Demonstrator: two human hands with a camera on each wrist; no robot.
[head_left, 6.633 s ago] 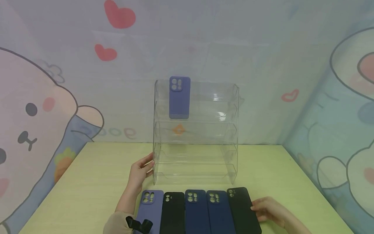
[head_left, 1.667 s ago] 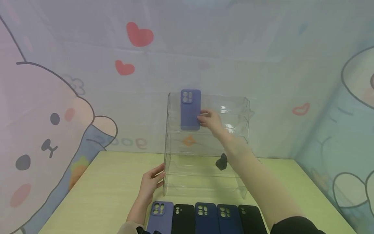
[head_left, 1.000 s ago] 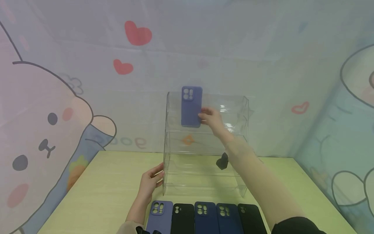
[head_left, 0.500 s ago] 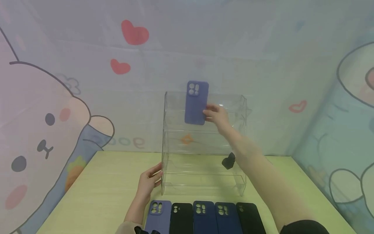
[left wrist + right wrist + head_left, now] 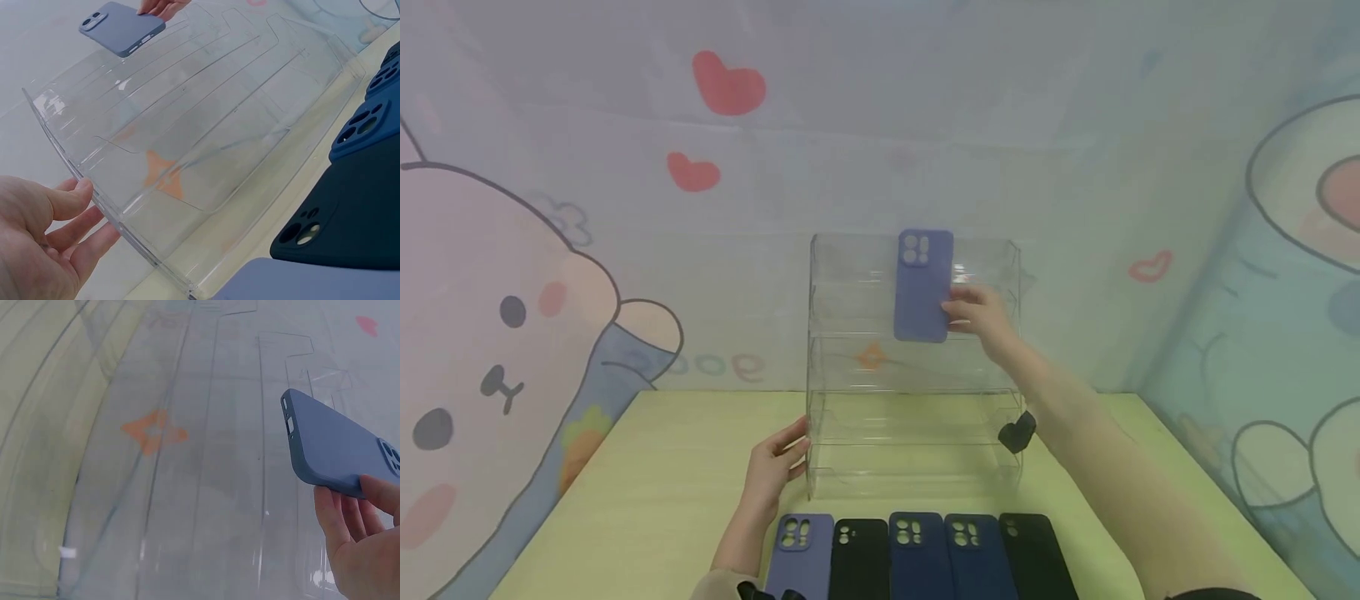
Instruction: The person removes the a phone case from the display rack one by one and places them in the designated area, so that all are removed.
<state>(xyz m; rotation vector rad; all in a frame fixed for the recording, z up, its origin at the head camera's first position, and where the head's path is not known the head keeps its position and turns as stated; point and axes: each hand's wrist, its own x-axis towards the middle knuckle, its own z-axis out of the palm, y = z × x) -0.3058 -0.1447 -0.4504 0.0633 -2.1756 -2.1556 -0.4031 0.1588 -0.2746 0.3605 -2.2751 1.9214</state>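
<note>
My right hand (image 5: 985,321) pinches a purple phone case (image 5: 921,287) by its right edge, thumb on the front. The case stands upright, camera cutouts at the top, before the upper tiers of a clear tiered display rack (image 5: 810,358). In the right wrist view, the case (image 5: 337,447) shows its port openings at the end away from the camera cutouts. My left hand (image 5: 771,471) holds the rack's left side panel low down; in the left wrist view, that hand's thumb and fingers (image 5: 75,199) lie at the panel's edge.
A row of phone cases lies on the yellow table (image 5: 625,500) before the rack: a purple case (image 5: 801,562), a black case (image 5: 861,571), a blue case (image 5: 920,567), another blue case (image 5: 981,567) and a black case (image 5: 1037,558). A cartoon-printed backdrop (image 5: 1075,292) hangs behind.
My right hand has gone from the right-hand black case up to the purple case, raised it off the rack's upper left, brought it rightward and then lowered it slightly. My left hand stays at the rack.
</note>
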